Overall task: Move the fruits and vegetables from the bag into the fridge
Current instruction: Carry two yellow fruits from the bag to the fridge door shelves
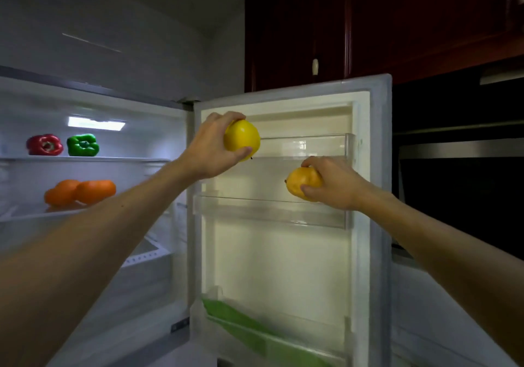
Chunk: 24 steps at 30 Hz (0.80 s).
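Left hand (211, 151) curls round yellow fruit (242, 138) at door shelf's (312, 145) left end, right hand (337, 186) grips orange fruit (300, 182) just below it; either fruit may clip that shelf's front and drop.

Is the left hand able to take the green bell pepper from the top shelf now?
Probably not yet: the left hand grips a yellow fruit at the fridge door, though nothing blocks the green bell pepper.
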Tool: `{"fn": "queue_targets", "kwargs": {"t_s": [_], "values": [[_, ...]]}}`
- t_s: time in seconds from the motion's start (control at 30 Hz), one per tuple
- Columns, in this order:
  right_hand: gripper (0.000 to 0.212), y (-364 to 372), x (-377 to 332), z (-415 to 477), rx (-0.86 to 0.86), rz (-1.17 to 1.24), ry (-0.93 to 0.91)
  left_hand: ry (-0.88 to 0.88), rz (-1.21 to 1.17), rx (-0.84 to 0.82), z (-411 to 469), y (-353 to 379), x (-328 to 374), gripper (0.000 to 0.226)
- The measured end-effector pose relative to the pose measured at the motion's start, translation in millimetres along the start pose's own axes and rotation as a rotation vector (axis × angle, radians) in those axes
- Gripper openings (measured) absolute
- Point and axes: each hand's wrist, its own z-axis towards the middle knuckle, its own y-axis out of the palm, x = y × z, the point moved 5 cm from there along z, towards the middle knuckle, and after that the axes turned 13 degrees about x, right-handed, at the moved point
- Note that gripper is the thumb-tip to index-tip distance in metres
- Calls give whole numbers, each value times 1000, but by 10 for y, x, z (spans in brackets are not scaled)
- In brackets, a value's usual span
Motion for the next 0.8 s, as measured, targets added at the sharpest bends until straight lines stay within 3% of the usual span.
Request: {"fn": "queue_targets", "kwargs": {"t_s": [0.23,0.8], "values": [[56,197,-33,-1,-23,-6,4,82,-54,59,275,224,148,67],[51,609,303,169,-85,124,171,0,-116,48,706,967,154,64]]}}
